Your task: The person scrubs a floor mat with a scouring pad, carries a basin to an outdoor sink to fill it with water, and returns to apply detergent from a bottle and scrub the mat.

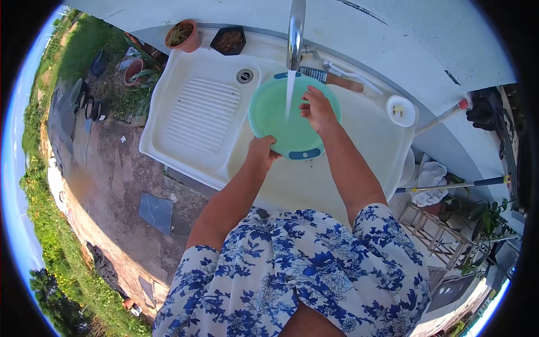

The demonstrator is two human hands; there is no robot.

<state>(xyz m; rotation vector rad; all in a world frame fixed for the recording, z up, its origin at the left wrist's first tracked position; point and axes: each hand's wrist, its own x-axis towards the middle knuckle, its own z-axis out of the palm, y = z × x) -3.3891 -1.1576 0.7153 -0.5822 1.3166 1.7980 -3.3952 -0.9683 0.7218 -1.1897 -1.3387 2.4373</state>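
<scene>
Basin [254,112]: where, and how far along?

One sink [359,168], one basin inside it, one tap [295,39] above. Water is already in; filling looks unfinished, since the stream is running.

And the hands?

Two. The left hand [261,150] grips the rim; the right hand [317,110] is loosely curled over the water, and I can't tell whether it holds anything.

Smaller things?

Two brushes [344,83] beyond, one white dish [405,119] rightward.

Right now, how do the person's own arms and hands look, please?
The short left sleeve and right sleeve are white with a blue floral print. Both forearms are bare; the left hand and right hand wear no gloves. No watch shows.
</scene>
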